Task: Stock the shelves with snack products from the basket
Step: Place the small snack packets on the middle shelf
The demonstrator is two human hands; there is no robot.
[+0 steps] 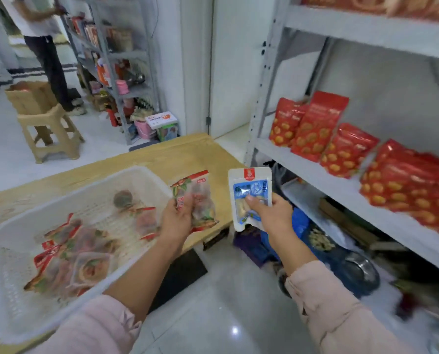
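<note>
The right hand [273, 213] pinches a blue-and-white packet [250, 198], thumb on its front, held upright in the air between table and shelf. The left hand [176, 217] grips a clear red-trimmed packet [199, 198] just past the rim of the white basket [90, 186]. More such packets lie inside the basket, which sits on a wooden table [187, 152]. Red bags [318, 126] stand along the grey shelf [341, 190] at right.

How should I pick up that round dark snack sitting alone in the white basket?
Probably reach down from above and pinch the round dark snack around its sides. It sits apart from the flat packets near the basket far wall, top uncovered.
</note>
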